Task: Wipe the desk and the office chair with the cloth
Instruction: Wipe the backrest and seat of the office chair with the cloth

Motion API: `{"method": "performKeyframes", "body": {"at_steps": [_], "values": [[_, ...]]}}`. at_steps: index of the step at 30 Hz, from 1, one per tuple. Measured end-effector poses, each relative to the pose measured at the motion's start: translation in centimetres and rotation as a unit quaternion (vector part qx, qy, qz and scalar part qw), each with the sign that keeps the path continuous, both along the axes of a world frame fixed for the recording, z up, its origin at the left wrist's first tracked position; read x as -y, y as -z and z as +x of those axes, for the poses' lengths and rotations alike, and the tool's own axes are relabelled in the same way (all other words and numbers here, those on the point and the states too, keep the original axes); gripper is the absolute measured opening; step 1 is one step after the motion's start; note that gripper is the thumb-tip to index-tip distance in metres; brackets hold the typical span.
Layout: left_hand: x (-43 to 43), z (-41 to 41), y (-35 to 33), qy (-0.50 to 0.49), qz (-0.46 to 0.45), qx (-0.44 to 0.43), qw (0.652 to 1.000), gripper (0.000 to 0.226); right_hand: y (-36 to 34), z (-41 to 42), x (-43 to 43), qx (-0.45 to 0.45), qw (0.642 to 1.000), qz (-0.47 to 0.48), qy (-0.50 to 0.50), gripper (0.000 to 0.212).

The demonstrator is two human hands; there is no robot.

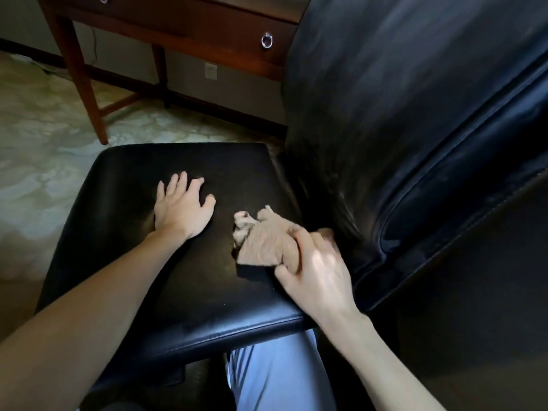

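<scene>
Wall: plain grey-beige wall [184, 69] behind the furniture, with a dark skirting board [225, 112] along its foot.
Socket: one pale socket [211, 71] low on the wall, just above the skirting board.
Cable: a thin cable [95, 43] hangs down the wall at the left.
Floor: pale carpet [44, 137] with a faint mottled pattern.
Desk: reddish-brown wooden desk [178, 22] against the wall, with slim legs, a low stretcher and a silver ring pull [267, 40] on a drawer.
Light: dim and soft, brightest on the carpet at the left.

Left hand [182, 207] flat, 5 fingers [181, 182] spread (palm down); right hand [314, 262] curled tight, knuckles up
</scene>
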State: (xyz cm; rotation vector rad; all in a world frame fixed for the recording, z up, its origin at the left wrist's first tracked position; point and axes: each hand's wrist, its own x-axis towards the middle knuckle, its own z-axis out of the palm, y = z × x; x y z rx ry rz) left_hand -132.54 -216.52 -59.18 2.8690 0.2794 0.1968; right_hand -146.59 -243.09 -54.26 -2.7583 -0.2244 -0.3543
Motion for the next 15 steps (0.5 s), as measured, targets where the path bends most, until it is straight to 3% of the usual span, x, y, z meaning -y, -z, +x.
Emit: {"method": "performKeyframes", "body": {"at_steps": [4,7,15], "values": [[0.1,0.0,-0.3,0.002,-0.003,-0.011,1.0,0.062,0.6,-1.6,2.1,-0.024,0.998,0.05,0.004,0.055],[0.2,0.0,-0.4,0.0,-0.005,-0.015,1.0,0.064,0.6,0.2,1.6,-0.028,0.999,0.024,0.021,0.059],[0.4,-0.1,-0.6,-0.012,-0.011,-0.001,1.0,0.064,0.8,12.1,-2.4,-0.045,0.996,0.069,0.044,0.055]]}}
